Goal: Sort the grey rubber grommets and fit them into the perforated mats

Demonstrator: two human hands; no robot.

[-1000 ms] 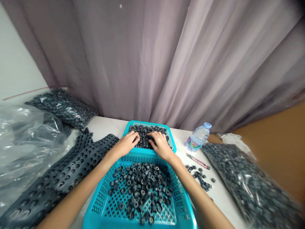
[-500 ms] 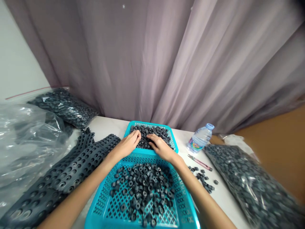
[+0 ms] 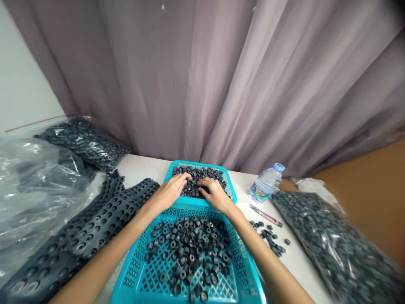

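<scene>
Both my hands reach into the far blue basket, which is filled with small dark rubber rings. My left hand lies on the pile with its fingers stretched forward and together. My right hand is beside it, fingers curled down into the rings, and what they grip is hidden. The fingertips of the two hands nearly meet. Between my forearms stands a larger blue basket with several loose dark rings spread over its bottom.
Dark perforated rubber mats lie left of the baskets. Plastic bags of rings sit at the far left, and another bag lies at the right. A water bottle, a pink-handled tool and loose rings lie to the right.
My hands have drawn closer together over the far basket's pile. The right hand's fingers have curled in more. The view has shifted slightly.
</scene>
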